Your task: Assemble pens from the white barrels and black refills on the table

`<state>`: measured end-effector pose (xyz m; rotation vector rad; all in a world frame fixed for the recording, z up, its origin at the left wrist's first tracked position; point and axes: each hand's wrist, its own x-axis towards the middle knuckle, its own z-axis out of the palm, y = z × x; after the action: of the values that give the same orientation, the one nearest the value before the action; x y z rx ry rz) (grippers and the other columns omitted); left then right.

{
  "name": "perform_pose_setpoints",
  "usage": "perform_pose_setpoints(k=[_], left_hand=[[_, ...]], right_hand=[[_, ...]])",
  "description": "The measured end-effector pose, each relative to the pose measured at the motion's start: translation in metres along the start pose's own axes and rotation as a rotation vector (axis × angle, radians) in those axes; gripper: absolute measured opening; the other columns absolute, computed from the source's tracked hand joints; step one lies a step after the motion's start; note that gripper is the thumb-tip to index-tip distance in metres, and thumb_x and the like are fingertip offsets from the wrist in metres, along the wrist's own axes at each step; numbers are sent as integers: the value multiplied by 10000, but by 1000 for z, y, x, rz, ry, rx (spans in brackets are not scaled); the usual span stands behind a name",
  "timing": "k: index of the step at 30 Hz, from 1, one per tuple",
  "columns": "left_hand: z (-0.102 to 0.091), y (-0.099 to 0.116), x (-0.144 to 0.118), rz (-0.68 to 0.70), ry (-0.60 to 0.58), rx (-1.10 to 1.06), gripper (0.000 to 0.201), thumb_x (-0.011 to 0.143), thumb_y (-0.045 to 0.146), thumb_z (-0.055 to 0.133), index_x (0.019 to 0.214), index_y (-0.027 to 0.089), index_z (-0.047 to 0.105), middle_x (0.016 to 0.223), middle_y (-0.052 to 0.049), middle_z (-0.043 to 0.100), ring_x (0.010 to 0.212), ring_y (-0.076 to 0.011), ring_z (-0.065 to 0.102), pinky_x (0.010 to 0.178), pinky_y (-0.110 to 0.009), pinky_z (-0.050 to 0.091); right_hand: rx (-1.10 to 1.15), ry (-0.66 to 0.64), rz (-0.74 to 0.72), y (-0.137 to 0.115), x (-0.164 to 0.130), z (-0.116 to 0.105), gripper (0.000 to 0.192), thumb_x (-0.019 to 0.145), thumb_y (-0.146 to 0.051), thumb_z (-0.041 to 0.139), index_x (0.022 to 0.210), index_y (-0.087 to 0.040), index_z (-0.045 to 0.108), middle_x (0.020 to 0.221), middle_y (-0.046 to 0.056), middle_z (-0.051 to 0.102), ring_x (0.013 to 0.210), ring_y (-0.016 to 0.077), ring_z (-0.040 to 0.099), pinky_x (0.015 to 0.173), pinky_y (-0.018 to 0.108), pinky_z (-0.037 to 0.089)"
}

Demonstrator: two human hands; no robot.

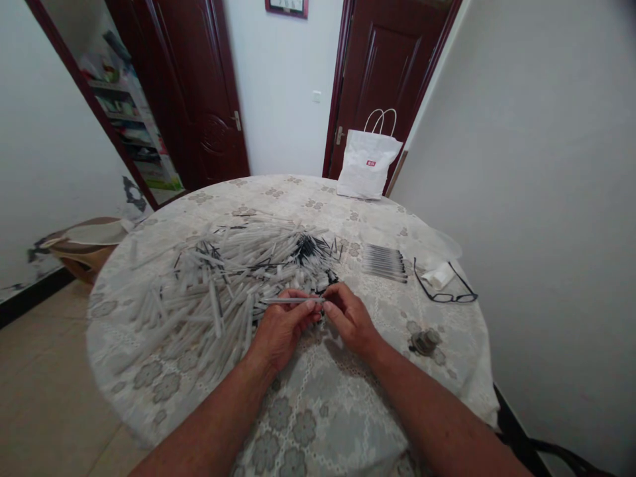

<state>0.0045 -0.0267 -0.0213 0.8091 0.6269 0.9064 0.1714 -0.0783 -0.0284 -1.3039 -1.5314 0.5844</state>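
A clear plastic pen barrel (291,301) lies level between my two hands over the round table (318,411). My left hand (281,328) pinches the barrel along its middle. My right hand (350,318) closes its fingertips on the barrel's right end. Just behind the hands spreads a big heap of clear pen barrels (223,285), mixed with thin black refills (313,248). What sits between my right fingertips at the barrel's end is too small to tell.
A neat row of finished pens (385,263) lies to the right of the heap, black-framed glasses (444,285) and a small round dark object (424,342) further right. A white paper bag (368,162) stands at the table's far edge. Dark doors behind; stool at left.
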Motion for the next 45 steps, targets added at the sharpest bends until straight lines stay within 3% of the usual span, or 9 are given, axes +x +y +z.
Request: perform_pose_setpoints(k=[3,10,16,22,27,32,37,40,45], left_hand=[[0,-1,1,6,-2,-13,264,761,230,837,896,162,620,897,-67,754,809,-150,710,794,-288,574],[0,-4,-1,21,-33,1,250,768,245,832,879,161,625,917,-68,749,812,-155,711,796,-302,574],[1,-1,-2,35,-15,-15,263,760,254,839,884,167,624,906,-61,746,805,-153,707,792,-298,569],[3,-1,-3,30,-40,-15,285,737,279,856,866,161,630,850,-53,737,761,-147,693,779,-301,561],[2,-2,-2,63,-43,27,281,753,296,843,883,158,636,852,-55,737,764,-155,697,771,-307,568],[1,2,-1,56,-47,104,303,753,356,840,886,156,657,797,-54,733,744,-174,703,766,-321,577],[0,11,-3,135,-67,381,281,801,407,782,917,165,699,740,-47,717,668,-173,673,657,-277,542],[-6,15,-6,231,-56,602,248,854,414,718,945,183,715,670,-12,663,570,-147,593,562,-243,466],[-20,20,-13,559,-78,1187,135,903,255,625,996,222,718,901,-49,669,808,-183,612,746,-283,472]], right_hand=[[-16,-5,-1,-2,-1,-1,151,983,-338,535,1009,-201,592,859,-2,611,748,149,554,688,259,416],[-22,-36,77,1,-1,0,389,1045,-425,408,734,-212,506,653,-26,509,631,139,493,614,262,372],[-27,-27,9,-5,-1,-4,227,1002,-397,494,923,-208,591,728,-21,536,674,152,501,635,269,390],[34,-74,51,-3,-2,-3,355,1026,-410,435,749,-209,529,652,-27,492,625,148,466,609,275,364],[-26,-64,6,-7,-1,-6,271,1004,-402,493,842,-204,582,735,-18,550,690,154,508,651,269,387],[-104,-105,-13,-7,0,-11,388,1038,-408,414,728,-211,536,677,-12,530,661,153,503,637,273,388],[-104,-78,-85,-7,1,-13,189,975,-372,558,1041,-218,646,882,29,672,776,181,609,712,288,459],[-147,-25,-119,-7,1,-14,170,973,-334,560,1041,-221,667,914,44,699,809,190,634,753,299,475],[-172,241,-37,-3,4,-22,189,972,-349,562,1044,-206,663,844,26,684,750,177,626,717,285,475]])
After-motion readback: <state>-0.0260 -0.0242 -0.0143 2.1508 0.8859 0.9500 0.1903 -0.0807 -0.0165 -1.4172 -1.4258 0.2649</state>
